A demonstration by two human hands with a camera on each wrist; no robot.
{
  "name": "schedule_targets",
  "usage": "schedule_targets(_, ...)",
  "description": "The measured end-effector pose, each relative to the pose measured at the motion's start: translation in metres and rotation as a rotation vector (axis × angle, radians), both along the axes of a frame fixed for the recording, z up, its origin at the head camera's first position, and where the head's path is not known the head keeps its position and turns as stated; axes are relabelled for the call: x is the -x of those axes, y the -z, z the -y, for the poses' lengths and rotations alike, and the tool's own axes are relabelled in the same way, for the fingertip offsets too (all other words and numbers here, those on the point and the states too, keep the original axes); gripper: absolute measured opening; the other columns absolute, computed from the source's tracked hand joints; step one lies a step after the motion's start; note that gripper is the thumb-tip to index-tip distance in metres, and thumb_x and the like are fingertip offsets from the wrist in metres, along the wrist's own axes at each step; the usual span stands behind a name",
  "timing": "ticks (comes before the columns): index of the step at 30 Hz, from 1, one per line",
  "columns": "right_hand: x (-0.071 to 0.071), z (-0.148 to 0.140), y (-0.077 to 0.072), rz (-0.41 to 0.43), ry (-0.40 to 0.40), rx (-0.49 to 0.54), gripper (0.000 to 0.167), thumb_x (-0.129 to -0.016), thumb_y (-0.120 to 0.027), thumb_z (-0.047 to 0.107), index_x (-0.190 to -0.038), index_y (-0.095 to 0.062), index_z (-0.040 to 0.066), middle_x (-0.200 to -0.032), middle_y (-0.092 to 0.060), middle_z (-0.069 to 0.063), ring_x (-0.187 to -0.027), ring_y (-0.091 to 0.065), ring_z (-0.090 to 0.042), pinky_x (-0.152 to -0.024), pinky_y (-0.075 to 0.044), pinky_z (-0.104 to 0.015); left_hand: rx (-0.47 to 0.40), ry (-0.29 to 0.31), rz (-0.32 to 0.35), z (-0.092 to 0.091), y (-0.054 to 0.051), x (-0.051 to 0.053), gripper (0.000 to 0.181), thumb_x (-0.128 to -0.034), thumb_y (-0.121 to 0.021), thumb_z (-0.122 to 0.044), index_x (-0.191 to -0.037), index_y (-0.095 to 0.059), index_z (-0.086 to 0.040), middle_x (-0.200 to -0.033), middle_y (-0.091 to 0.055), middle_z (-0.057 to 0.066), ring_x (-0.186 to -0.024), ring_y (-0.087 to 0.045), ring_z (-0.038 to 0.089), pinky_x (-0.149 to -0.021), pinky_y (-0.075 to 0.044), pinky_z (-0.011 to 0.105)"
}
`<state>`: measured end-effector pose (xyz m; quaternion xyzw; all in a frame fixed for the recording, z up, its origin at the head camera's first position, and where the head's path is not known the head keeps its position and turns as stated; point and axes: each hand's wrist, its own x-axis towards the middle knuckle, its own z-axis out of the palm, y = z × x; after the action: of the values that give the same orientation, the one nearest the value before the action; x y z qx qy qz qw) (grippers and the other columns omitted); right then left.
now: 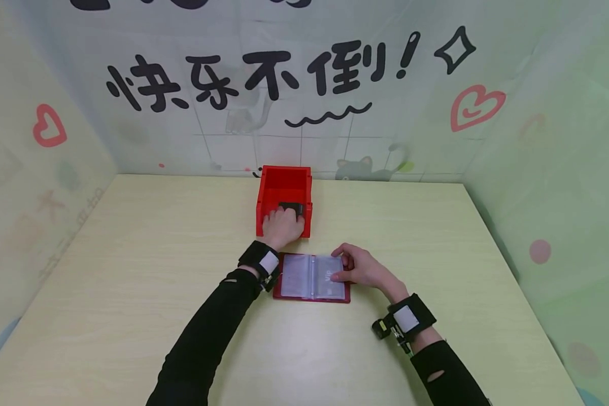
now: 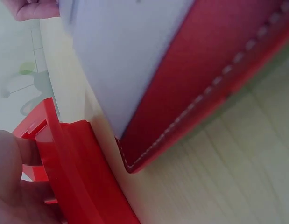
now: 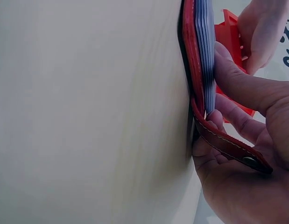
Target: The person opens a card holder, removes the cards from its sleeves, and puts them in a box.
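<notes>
A red card holder [image 1: 312,299] lies spread on the table, with clear plastic sleeves [image 1: 296,276] on both sides. My right hand [image 1: 360,266] pinches its right edge, thumb over the sleeves and other fingers at the side. In the right wrist view, a snap strap [image 3: 235,149] sticks out past the stack of sleeves. My left hand [image 1: 282,228] reaches over the near side of a red bin [image 1: 284,179], its fingers at a flat black object [image 1: 291,206] inside. Whether those fingers grip the black object is hidden.
A pale wooden table [image 1: 132,270] carries the bin, which stands near its back edge behind the card holder. Printed cloth walls [image 1: 304,146] enclose the table at the back and both sides.
</notes>
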<state>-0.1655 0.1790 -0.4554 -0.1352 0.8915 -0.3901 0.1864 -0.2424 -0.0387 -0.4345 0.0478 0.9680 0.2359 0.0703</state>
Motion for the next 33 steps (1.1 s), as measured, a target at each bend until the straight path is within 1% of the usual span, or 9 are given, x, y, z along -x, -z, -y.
schedule_targets(3, 0.0, 0.0, 0.0, -0.004, -0.001, -0.002, 0.045, -0.085, -0.081, 0.016, -0.124, -0.059, 0.006, -0.086, -0.049, -0.007, -0.08, -0.049, -0.018, -0.068, -0.04, -0.027, 0.006, 0.011, -0.058, 0.0, 0.001, -0.004, 0.027, -0.0995, -0.055, -0.025, -0.104, -0.067, -0.001, -0.111, -0.063, 0.02, -0.108, -0.056, 0.036, -0.105, -0.045, 0.052)
schedule_targets(7, 0.0, 0.002, 0.0, -0.006, -0.004, -0.001, 0.045, -0.085, -0.081, 0.017, -0.123, -0.059, 0.005, -0.086, -0.049, -0.007, -0.08, -0.049, -0.018, -0.068, -0.041, -0.027, -0.013, 0.037, -0.202, 0.0, 0.0, -0.013, 0.035, -0.0968, -0.06, -0.022, -0.124, -0.061, 0.0, -0.134, -0.054, 0.022, -0.122, -0.051, 0.038, -0.109, -0.045, 0.05)
schedule_targets(10, -0.001, 0.002, -0.001, -0.004, 0.001, -0.002, 0.045, -0.085, -0.081, 0.017, -0.123, -0.059, 0.005, -0.086, -0.049, -0.007, -0.081, -0.049, -0.019, -0.069, -0.041, -0.027, -0.05, 0.062, -0.291, 0.001, -0.003, -0.023, 0.04, -0.0934, -0.065, -0.02, -0.128, -0.059, -0.003, -0.134, -0.052, 0.02, -0.123, -0.049, 0.035, -0.107, -0.047, 0.046)
schedule_targets(14, -0.001, 0.002, -0.001, -0.002, 0.008, -0.003, 0.046, -0.085, -0.081, 0.017, -0.123, -0.059, 0.006, -0.087, -0.05, -0.007, -0.081, -0.05, -0.019, -0.069, -0.042, -0.028, -0.11, 0.104, -0.324, 0.006, -0.008, -0.038, 0.035, -0.0901, -0.069, -0.017, -0.122, -0.061, -0.007, -0.125, -0.055, 0.016, -0.115, -0.051, 0.03, -0.1, -0.05, 0.041)
schedule_targets(19, -0.002, 0.001, -0.001, -0.003, 0.016, -0.016, 0.047, -0.085, -0.081, 0.018, -0.124, -0.058, 0.006, -0.087, -0.051, -0.008, -0.081, -0.051, -0.019, -0.07, -0.043, -0.027, -0.196, 0.164, -0.249, 0.015, -0.009, -0.058, 0.025, -0.0895, -0.07, -0.013, -0.114, -0.065, -0.008, -0.114, -0.06, 0.012, -0.105, -0.054, 0.026, -0.091, -0.054, 0.037)
schedule_targets(24, -0.001, 0.002, 0.0, -0.007, 0.019, -0.017, 0.047, -0.085, -0.081, 0.017, -0.124, -0.057, 0.005, -0.087, -0.052, -0.008, -0.079, -0.051, -0.019, -0.068, -0.044, -0.027, -0.272, 0.272, -0.068, 0.021, 0.0, -0.076, 0.023, -0.0922, -0.069, -0.013, -0.114, -0.065, -0.009, -0.103, -0.06, 0.007, -0.097, -0.054, 0.019, -0.083, -0.054, 0.031)
schedule_targets(26, -0.001, 0.002, 0.0, -0.01, 0.018, -0.011, 0.047, -0.085, -0.081, 0.016, -0.124, -0.057, 0.005, -0.087, -0.052, -0.008, -0.079, -0.051, -0.019, -0.068, -0.044, -0.027, -0.279, 0.328, -0.014, 0.021, 0.006, -0.08, 0.023, -0.0925, -0.07, -0.014, -0.115, -0.066, -0.01, -0.098, -0.059, 0.005, -0.092, -0.054, 0.017, -0.08, -0.051, 0.028)
schedule_targets(29, -0.002, 0.002, -0.002, -0.01, 0.014, -0.008, 0.046, -0.085, -0.081, 0.015, -0.124, -0.057, 0.005, -0.088, -0.053, -0.008, -0.078, -0.052, -0.019, -0.068, -0.045, -0.028, -0.269, 0.392, 0.023, 0.021, 0.014, -0.083, 0.026, -0.0922, -0.072, -0.019, -0.115, -0.066, -0.009, -0.094, -0.059, 0.004, -0.088, -0.053, 0.015, -0.077, -0.047, 0.025)
schedule_targets(33, -0.002, 0.002, -0.003, -0.007, 0.009, -0.001, 0.046, -0.085, -0.08, 0.014, -0.123, -0.056, 0.005, -0.088, -0.054, -0.008, -0.078, -0.052, -0.019, -0.068, -0.046, -0.028, -0.268, 0.412, 0.05, 0.019, 0.017, -0.085, 0.031, -0.0892, -0.076, -0.024, -0.114, -0.065, -0.009, -0.093, -0.06, 0.004, -0.088, -0.053, 0.014, -0.078, -0.046, 0.025)
